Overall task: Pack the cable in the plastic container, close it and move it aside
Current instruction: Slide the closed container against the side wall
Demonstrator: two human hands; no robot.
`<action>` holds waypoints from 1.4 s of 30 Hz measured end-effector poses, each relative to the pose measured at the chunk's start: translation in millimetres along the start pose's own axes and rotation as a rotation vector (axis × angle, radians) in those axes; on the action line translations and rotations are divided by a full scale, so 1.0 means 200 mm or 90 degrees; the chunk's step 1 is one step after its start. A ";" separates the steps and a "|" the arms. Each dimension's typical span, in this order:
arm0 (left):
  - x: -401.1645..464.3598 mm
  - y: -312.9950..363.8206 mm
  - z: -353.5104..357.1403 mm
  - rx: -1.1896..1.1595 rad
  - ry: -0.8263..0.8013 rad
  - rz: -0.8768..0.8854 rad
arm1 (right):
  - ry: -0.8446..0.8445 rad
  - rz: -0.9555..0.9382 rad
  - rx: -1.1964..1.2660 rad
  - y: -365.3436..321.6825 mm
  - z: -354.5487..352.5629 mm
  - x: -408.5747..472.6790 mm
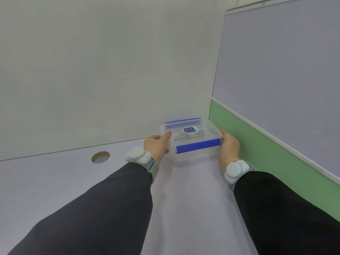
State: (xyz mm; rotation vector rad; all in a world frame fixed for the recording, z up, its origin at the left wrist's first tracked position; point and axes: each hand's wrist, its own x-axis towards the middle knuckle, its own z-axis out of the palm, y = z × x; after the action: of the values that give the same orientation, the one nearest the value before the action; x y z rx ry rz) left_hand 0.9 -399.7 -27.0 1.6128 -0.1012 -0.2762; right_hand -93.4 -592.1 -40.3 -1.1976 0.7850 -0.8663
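A clear plastic container (pixel 191 144) with blue latches and a lid bearing a blue oval sticker sits at the far right of the white table, close to the corner. Through the lid a coiled grey cable (pixel 189 136) shows inside. My left hand (pixel 158 145) grips the container's left end, thumb on the lid. My right hand (pixel 229 146) holds its right end by the near blue latch. The lid lies flat on the box.
A round cable hole (pixel 100 157) opens in the table (pixel 174 199) to the left of the container. A white wall stands behind, and a green and grey partition (pixel 266 144) runs along the right edge, very near the container.
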 end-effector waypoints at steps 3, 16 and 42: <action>0.01 -0.01 0.02 0.001 0.003 -0.002 | -0.007 -0.032 0.017 0.01 0.01 0.03; 0.10 -0.04 0.06 -0.021 -0.031 -0.028 | -0.008 -0.005 0.036 0.08 0.01 0.12; 0.13 -0.16 0.08 -0.034 -0.102 0.034 | -0.036 -0.066 -0.057 0.19 -0.02 0.26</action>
State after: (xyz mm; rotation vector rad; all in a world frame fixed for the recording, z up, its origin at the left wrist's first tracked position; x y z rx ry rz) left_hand 18.1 -419.6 -63.1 1.5309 -0.2573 -0.3636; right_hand -66.8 -634.6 -80.4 -1.3459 0.7276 -0.8854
